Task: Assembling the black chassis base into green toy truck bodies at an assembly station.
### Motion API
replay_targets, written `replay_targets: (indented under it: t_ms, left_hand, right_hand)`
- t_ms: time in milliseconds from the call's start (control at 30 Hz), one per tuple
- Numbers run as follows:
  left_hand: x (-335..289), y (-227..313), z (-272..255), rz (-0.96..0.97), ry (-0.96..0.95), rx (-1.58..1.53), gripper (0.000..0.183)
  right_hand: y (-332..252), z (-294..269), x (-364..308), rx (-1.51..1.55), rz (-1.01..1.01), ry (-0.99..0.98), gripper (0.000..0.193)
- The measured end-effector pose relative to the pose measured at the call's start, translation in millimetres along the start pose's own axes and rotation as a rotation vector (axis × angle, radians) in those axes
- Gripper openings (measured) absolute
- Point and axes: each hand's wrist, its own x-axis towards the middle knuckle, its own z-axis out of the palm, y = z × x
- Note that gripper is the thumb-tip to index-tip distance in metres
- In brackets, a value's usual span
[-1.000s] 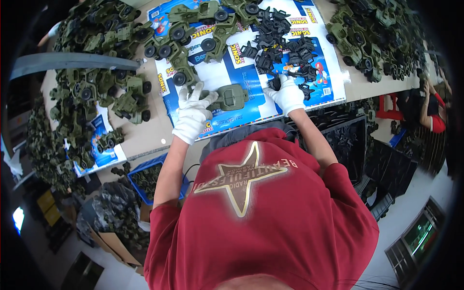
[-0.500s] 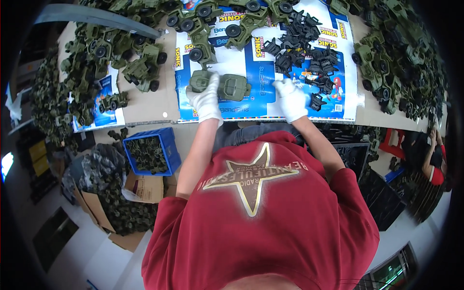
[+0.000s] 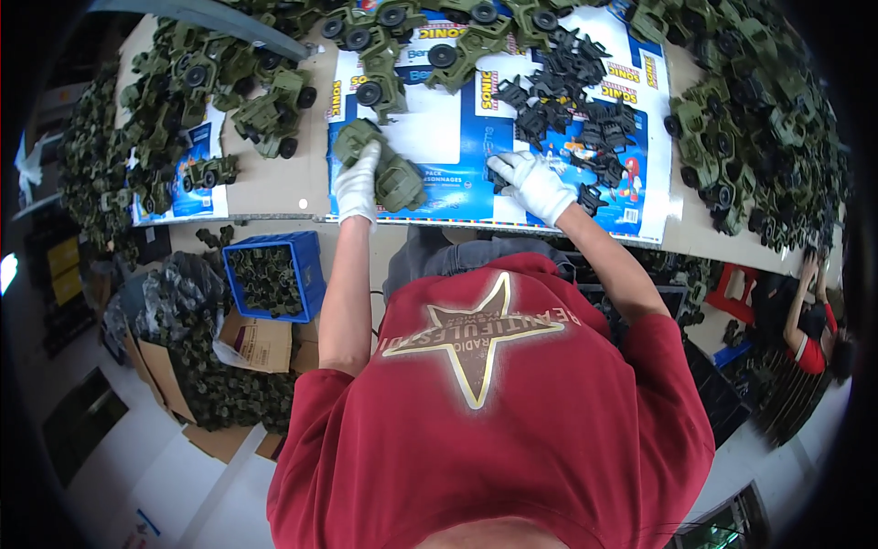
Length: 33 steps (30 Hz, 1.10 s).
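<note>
Left hand (image 3: 357, 186): one, white-gloved, is grasping one green toy vehicle (image 3: 399, 178), slanting rightward.
Right hand (image 3: 538, 188): one, white-gloved, is pinching one black part (image 3: 497, 177), mostly hidden.
Black heap (image 3: 551, 117): is lying beyond the right hand, overlapping too much for counting.
Blue crate (image 3: 313, 274): one is standing below the left hand.

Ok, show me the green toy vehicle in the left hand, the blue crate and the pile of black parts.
Green toy vehicle (image 3: 391, 172): head view, middle of its body.
Blue crate (image 3: 309, 273): head view, its right wall.
Pile of black parts (image 3: 549, 115): head view, near its middle.
</note>
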Motion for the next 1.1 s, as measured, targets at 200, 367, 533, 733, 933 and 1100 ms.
replay_targets:
  t_ms: [200, 367, 533, 733, 933, 1100]
  left_hand:
    - [-50.7, 27.7, -5.1, 0.078, -0.447, -0.037, 0.051]
    - [-98.2, 70.9, 18.4, 0.106, -0.823, 0.086, 0.066]
    - [-113.9, 91.3, 35.1, -0.033, -0.956, 0.108, 0.065]
    - [-106.9, 95.1, 37.3, -0.046, -0.98, 0.126, 0.063]
    - [-101.5, 95.3, 34.8, -0.076, -1.025, 0.074, 0.062]
    - [-100.5, 92.8, 34.7, -0.061, -1.025, 0.064, 0.063]
  right_hand:
    - [-18.9, -57.2, 4.8, 0.816, 0.334, 0.33, 0.051]
    - [-28.2, -99.9, 29.9, 1.523, 0.262, 0.34, 0.065]
    - [-28.4, -110.9, 27.1, 1.581, 0.103, 0.163, 0.074]
    - [-28.0, -111.1, 22.2, 1.724, 0.051, 0.155, 0.064]
    - [-24.1, -112.0, 22.0, 1.663, 0.048, 0.132, 0.066]
    - [-25.0, -119.0, 20.1, 1.624, 0.06, 0.108, 0.077]
